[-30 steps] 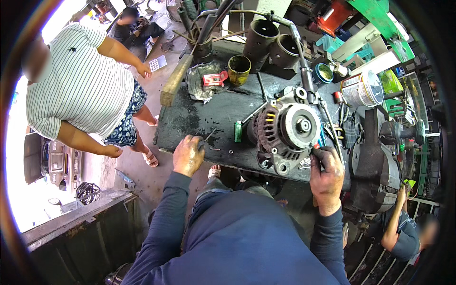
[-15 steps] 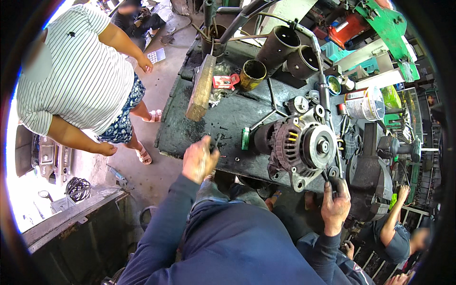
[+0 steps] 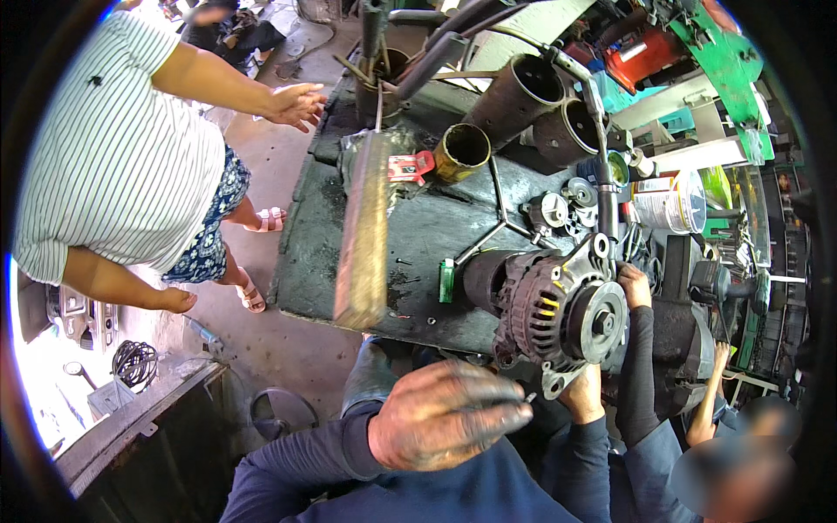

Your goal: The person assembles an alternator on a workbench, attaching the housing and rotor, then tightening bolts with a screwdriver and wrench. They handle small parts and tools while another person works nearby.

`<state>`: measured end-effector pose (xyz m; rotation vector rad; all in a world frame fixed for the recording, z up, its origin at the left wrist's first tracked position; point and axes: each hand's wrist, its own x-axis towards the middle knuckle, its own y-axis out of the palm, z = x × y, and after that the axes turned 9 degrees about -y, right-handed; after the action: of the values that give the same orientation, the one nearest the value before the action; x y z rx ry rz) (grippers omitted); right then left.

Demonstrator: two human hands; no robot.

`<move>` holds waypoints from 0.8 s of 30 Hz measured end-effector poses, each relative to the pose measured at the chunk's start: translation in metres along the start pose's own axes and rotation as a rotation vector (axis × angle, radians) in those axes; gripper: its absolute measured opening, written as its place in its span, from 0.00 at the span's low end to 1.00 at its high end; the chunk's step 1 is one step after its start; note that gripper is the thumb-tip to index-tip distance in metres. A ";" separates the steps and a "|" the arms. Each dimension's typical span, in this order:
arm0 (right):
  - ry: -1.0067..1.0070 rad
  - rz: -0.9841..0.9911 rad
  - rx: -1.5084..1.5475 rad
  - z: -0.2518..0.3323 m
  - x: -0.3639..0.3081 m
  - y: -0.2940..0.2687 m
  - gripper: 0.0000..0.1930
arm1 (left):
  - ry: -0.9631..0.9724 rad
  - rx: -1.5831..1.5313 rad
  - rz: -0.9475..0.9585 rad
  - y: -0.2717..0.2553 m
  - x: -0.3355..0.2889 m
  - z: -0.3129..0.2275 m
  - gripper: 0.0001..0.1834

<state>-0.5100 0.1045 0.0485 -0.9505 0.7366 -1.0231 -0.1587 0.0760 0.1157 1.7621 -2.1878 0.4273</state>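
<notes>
A belt-driven alternator (image 3: 545,305) with a grooved pulley (image 3: 602,322) lies on the dark workbench (image 3: 418,253) near its front edge. My left hand (image 3: 449,414) is in front of it, lower left of a mounting lug. Its fingers are pressed together, and a small pale metallic end shows at the fingertips, too small to name. Below the pulley, my right hand (image 3: 582,397) reaches up behind the lug; its fingers are hidden by the alternator. A co-worker's hand (image 3: 635,286) in a dark sleeve is at the alternator's right side. A green lighter (image 3: 446,281) stands left of the alternator.
A wooden block (image 3: 362,235) juts toward me over the bench. Tin cans (image 3: 462,152) and dark metal cylinders (image 3: 523,91) stand behind. Small pulley-like parts (image 3: 549,211) and a white bucket (image 3: 670,202) are at right. A person in a striped shirt (image 3: 122,157) stands left.
My left hand has swung right and closer, away from the bench's left part. My right hand has moved left, under the alternator. The co-worker's hand has come in, and the striped-shirt person's far forearm has risen.
</notes>
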 end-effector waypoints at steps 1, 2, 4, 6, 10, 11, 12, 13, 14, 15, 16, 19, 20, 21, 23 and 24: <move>-0.022 -0.010 -0.010 -0.003 -0.001 0.004 0.22 | 0.040 -0.034 0.050 0.002 0.004 0.001 0.15; -0.018 -0.062 0.045 -0.006 -0.001 0.009 0.22 | 0.030 -0.014 0.040 0.005 0.007 0.003 0.16; 0.006 -0.085 0.018 -0.012 -0.001 0.014 0.22 | 0.004 0.016 0.042 0.013 0.011 0.007 0.17; -0.094 -0.057 -0.105 -0.017 0.001 0.015 0.19 | -0.162 -0.150 -0.003 0.022 0.014 0.008 0.23; -0.019 -0.047 -0.003 -0.021 0.008 0.008 0.16 | -0.097 -0.234 -0.125 0.046 0.028 0.011 0.22; -0.008 -0.062 0.041 -0.021 0.008 0.006 0.17 | -0.035 -0.147 -0.096 0.048 0.031 0.011 0.21; 0.055 -0.059 0.103 -0.020 0.009 0.005 0.17 | -0.011 -0.070 -0.072 0.050 0.034 0.012 0.19; 0.107 -0.054 0.076 -0.020 0.008 0.004 0.16 | 0.013 0.006 -0.056 0.052 0.035 0.012 0.17; 0.129 -0.066 0.060 -0.019 0.007 0.003 0.15 | 0.011 0.087 -0.034 0.053 0.035 0.012 0.16; 0.155 -0.078 0.054 -0.019 0.006 0.003 0.14 | 0.001 0.104 -0.058 0.055 0.035 0.012 0.14; 0.156 -0.086 0.045 -0.019 0.004 0.003 0.13 | -0.033 0.126 -0.074 0.057 0.034 0.012 0.12; 0.175 -0.096 0.041 -0.021 0.000 0.004 0.13 | -0.140 0.079 -0.128 0.065 0.031 0.011 0.10; 0.183 -0.082 0.041 -0.022 -0.001 0.004 0.14 | -0.156 0.150 -0.150 0.066 0.031 0.009 0.10; 0.182 -0.076 0.030 -0.023 -0.001 0.004 0.14 | -0.114 0.187 -0.170 0.067 0.032 0.009 0.10; 0.131 -0.129 0.069 -0.024 0.000 0.003 0.14 | -0.016 0.325 -0.012 0.064 0.036 0.005 0.13; 0.107 -0.160 0.078 -0.025 0.001 0.001 0.15 | 0.110 0.432 0.107 0.058 0.039 0.003 0.14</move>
<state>-0.5304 0.0961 0.0372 -0.9028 0.7122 -1.2420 -0.2239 0.0523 0.1262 1.7708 -2.2381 1.0646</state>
